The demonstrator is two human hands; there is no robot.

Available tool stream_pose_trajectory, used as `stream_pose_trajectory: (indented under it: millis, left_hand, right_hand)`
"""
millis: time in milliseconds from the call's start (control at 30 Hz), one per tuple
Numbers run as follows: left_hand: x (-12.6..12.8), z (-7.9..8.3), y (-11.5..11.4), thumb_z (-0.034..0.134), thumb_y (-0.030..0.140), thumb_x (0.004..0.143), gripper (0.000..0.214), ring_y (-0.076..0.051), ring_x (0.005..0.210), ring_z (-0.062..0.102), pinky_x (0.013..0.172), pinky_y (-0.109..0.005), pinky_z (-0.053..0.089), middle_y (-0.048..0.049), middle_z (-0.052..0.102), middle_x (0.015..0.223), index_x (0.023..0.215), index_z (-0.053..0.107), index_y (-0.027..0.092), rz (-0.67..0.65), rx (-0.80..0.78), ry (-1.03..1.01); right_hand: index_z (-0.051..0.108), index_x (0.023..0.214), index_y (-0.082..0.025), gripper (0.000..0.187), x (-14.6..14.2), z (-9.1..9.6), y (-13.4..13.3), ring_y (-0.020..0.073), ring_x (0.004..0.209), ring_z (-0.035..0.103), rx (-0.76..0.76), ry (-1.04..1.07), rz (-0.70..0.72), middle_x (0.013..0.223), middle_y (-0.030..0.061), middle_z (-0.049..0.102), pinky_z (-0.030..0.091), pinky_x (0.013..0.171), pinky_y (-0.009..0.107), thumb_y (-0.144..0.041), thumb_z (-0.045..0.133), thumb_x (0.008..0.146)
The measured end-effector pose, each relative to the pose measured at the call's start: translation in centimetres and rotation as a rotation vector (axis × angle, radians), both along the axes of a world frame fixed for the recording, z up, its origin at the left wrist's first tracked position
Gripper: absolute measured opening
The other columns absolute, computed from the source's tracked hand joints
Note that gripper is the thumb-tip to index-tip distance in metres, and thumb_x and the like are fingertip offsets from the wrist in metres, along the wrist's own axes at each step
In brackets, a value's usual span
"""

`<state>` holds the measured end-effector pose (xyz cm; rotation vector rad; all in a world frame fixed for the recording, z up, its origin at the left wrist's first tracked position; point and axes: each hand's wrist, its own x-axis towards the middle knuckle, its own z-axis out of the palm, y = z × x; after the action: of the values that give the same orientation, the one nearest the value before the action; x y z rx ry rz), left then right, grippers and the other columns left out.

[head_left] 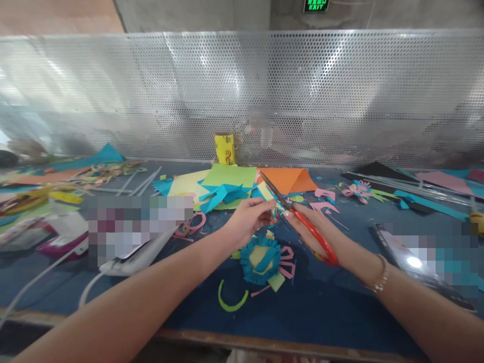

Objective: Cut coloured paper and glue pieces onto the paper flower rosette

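My left hand (251, 219) pinches a small piece of pale yellow and blue paper (267, 193) near the middle of the table. Beside it, my right hand (308, 227) is closed on a pair of red-handled scissors (310, 228), their dark blades pointing up and left alongside the paper. Whether the blades touch the paper I cannot tell. Just below both hands lies a blue fringed paper flower (260, 258) with a yellow centre and pink loops (288, 263) at its right. A green curved paper strip (232, 302) rests nearer the front edge.
Behind my hands lie green (230, 175) and orange (285, 177) paper sheets and a yellow tape roll (225, 148). A perforated metal screen (242, 91) closes off the back. Phones lie left and right (412, 259). Paper scraps (102, 174) cover the far left.
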<state>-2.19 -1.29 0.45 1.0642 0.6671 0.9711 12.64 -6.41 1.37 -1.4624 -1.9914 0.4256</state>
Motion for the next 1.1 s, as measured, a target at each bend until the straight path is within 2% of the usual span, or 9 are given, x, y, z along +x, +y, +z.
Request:
stream_pose_trajectory:
  millis: [133, 233, 333, 433, 533, 667, 800, 933, 1100]
  left_hand:
    - [0.0, -0.1, 0.0, 0.068, 0.022, 0.062, 0.018, -0.007, 0.049, 0.054, 0.054, -0.022, 0.043, -0.0002, 0.057, 0.055, 0.059, 0.054, 0.011, 0.015, 0.022, 0.046]
    - [0.0, -0.2, 0.1, 0.068, 0.017, 0.061, 0.013, -0.009, 0.056, 0.057, 0.059, -0.023, 0.045, -0.0008, 0.060, 0.061, 0.066, 0.057, 0.011, 0.038, 0.037, 0.073]
    - [0.0, -0.1, 0.1, 0.065, 0.014, 0.063, 0.009, -0.011, 0.062, 0.058, 0.064, -0.025, 0.046, -0.0035, 0.063, 0.067, 0.069, 0.060, 0.011, 0.037, 0.032, 0.077]
    - [0.0, 0.0, 0.1, 0.060, 0.012, 0.064, 0.002, -0.013, 0.064, 0.060, 0.068, -0.028, 0.047, -0.0060, 0.065, 0.067, 0.065, 0.060, 0.010, 0.041, -0.001, 0.072]
    - [0.1, -0.1, 0.1, 0.057, 0.011, 0.066, 0.003, -0.013, 0.063, 0.060, 0.070, -0.030, 0.047, -0.0057, 0.065, 0.067, 0.066, 0.059, 0.011, 0.055, -0.007, 0.082]
    - [0.1, -0.2, 0.2, 0.057, 0.013, 0.067, 0.008, -0.012, 0.063, 0.059, 0.070, -0.030, 0.048, -0.0039, 0.065, 0.070, 0.075, 0.059, 0.013, 0.033, 0.096, 0.173]
    - [0.2, -0.2, 0.2, 0.059, 0.017, 0.066, 0.010, -0.011, 0.063, 0.058, 0.069, -0.029, 0.049, -0.0023, 0.064, 0.073, 0.075, 0.057, 0.014, 0.054, 0.181, 0.272]
    - [0.1, -0.3, 0.1, 0.063, 0.024, 0.063, 0.016, -0.012, 0.061, 0.058, 0.067, -0.029, 0.048, -0.0010, 0.062, 0.067, 0.074, 0.055, 0.014, 0.075, 0.277, 0.391]
    - [-0.1, -0.2, -0.2, 0.067, 0.027, 0.059, 0.024, -0.012, 0.056, 0.057, 0.060, -0.027, 0.047, 0.0001, 0.060, 0.061, 0.077, 0.056, 0.015, 0.105, 0.336, 0.402]
  right_hand:
    - [0.049, 0.078, -0.018, 0.022, 1.4, -0.2, 0.9, 0.0138, 0.061, 0.054, 0.062, -0.124, -0.122, 0.071, 0.0043, 0.059, 0.036, 0.052, 0.023, -0.037, 0.041, 0.080]
    - [0.051, 0.090, -0.017, 0.025, 3.1, -1.1, 2.0, 0.0177, 0.071, 0.058, 0.092, -0.332, -0.217, 0.081, 0.0089, 0.062, 0.036, 0.057, 0.024, -0.037, 0.047, 0.076]
    - [0.053, 0.092, -0.013, 0.026, 4.4, -2.2, 2.9, 0.0202, 0.079, 0.057, 0.091, -0.552, -0.282, 0.087, 0.0132, 0.061, 0.037, 0.063, 0.026, -0.032, 0.046, 0.076]
    - [0.054, 0.089, -0.013, 0.021, 5.0, -2.3, 3.1, 0.0188, 0.079, 0.056, 0.072, -0.661, -0.269, 0.083, 0.0124, 0.061, 0.035, 0.064, 0.027, -0.023, 0.040, 0.078]
    - [0.056, 0.076, -0.014, 0.020, 5.2, -1.5, 2.8, 0.0168, 0.069, 0.055, 0.104, -0.694, -0.280, 0.073, 0.0101, 0.060, 0.033, 0.058, 0.026, -0.022, 0.038, 0.078]
    - [0.051, 0.060, -0.015, 0.026, 5.1, -0.1, 2.4, 0.0138, 0.059, 0.050, 0.228, -0.600, -0.304, 0.065, 0.0073, 0.055, 0.031, 0.054, 0.027, -0.028, 0.038, 0.079]
    - [0.048, 0.059, -0.016, 0.021, 4.6, 0.4, 2.4, 0.0131, 0.066, 0.050, 0.331, -0.370, -0.221, 0.068, 0.0057, 0.054, 0.036, 0.061, 0.026, -0.024, 0.042, 0.078]
    - [0.053, 0.076, -0.016, 0.013, 3.5, 0.2, 2.0, 0.0111, 0.068, 0.054, 0.155, -0.022, -0.037, 0.075, 0.0038, 0.059, 0.041, 0.061, 0.023, -0.026, 0.044, 0.077]
    - [0.055, 0.074, -0.016, 0.026, 2.0, -0.3, 1.4, 0.0108, 0.058, 0.057, -0.153, 0.128, 0.080, 0.065, 0.0032, 0.061, 0.043, 0.056, 0.024, -0.038, 0.042, 0.079]
